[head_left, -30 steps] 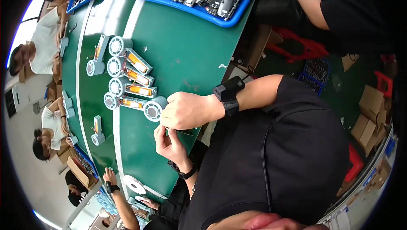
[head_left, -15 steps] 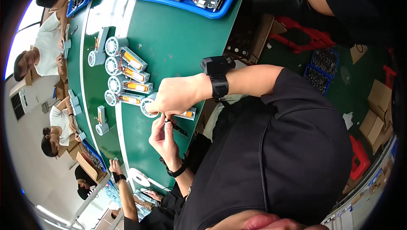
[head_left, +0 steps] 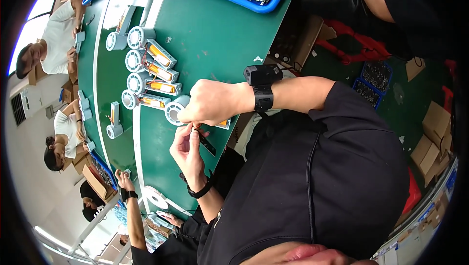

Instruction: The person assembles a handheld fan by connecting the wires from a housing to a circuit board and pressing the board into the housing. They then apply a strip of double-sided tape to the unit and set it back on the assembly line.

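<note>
Right hand and left hand: both pinched on 1 small part over green bench; 4 white-and-orange units beside.

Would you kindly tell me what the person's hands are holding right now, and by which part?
Both hands meet on one white-and-orange assembly: the right hand grips its body beside the round white end, while the left hand pinches something small beneath; what cannot be told.
</note>
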Available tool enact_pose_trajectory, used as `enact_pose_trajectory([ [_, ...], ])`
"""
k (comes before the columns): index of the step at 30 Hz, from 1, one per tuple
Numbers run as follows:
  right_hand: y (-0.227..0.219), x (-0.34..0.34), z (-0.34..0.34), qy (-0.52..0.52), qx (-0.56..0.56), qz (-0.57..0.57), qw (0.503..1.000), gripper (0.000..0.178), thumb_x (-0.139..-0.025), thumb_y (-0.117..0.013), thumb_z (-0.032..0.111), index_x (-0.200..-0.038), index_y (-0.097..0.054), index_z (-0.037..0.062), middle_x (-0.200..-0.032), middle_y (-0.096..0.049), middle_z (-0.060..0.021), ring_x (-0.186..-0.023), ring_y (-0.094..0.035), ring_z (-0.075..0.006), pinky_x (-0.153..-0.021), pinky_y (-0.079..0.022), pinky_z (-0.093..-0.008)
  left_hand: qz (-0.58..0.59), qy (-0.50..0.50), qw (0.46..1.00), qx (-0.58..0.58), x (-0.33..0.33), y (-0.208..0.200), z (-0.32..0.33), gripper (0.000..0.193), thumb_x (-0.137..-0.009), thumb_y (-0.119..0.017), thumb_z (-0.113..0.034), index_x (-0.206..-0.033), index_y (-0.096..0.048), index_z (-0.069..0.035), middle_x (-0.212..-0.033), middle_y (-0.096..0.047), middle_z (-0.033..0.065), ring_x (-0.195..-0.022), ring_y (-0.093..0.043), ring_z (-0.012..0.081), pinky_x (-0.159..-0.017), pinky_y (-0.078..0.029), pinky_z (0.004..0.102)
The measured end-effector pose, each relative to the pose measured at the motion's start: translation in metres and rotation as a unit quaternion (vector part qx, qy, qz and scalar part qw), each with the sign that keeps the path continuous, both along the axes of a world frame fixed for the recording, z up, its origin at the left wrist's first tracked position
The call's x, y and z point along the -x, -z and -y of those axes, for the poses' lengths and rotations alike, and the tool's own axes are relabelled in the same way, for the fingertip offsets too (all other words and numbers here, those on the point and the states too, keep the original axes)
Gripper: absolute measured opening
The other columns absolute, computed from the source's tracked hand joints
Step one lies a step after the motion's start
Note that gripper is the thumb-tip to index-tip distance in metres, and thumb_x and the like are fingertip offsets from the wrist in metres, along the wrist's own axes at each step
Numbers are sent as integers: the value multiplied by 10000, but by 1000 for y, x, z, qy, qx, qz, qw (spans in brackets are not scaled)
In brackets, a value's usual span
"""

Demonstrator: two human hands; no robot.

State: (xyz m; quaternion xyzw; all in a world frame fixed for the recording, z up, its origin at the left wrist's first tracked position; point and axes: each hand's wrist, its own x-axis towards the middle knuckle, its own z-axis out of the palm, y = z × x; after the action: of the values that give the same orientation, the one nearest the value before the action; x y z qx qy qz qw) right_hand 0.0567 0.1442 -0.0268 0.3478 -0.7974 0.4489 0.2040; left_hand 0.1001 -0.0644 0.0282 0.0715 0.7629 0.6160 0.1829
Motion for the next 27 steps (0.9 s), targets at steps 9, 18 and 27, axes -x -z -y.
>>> enact_pose_trajectory([
  [9,-16,-1,-16,42,88,-22,995,162,-805,-760,157,-885,-637,89,-661,-618,-68,-584,-626,-268,-558,-490,-361,-51,-54,996,49,3,-3,-16,175,-1003,-624,-20,-1151,-654,68,-1039,-670,59,-899,-657,105,-781,-543,251],
  [18,-71,-14,-38,-133,-158,352,913,250,-925,-718,253,-929,-642,14,-773,-693,-186,-705,-666,-423,-662,-530,-475,-154,-17,977,147,-9,-27,-34,171,-911,-705,-49,-1078,-685,-23,-993,-680,99,-962,-682,219,-875,-554,347],
  [27,-108,23,-30,-173,-561,267,764,206,-963,-645,154,-1061,-589,-19,-904,-692,-216,-842,-682,-381,-741,-537,-450,-448,168,819,316,38,6,-33,173,-778,-739,-168,-910,-681,-73,-977,-653,62,-1236,-532,296,-1117,-351,585],
])
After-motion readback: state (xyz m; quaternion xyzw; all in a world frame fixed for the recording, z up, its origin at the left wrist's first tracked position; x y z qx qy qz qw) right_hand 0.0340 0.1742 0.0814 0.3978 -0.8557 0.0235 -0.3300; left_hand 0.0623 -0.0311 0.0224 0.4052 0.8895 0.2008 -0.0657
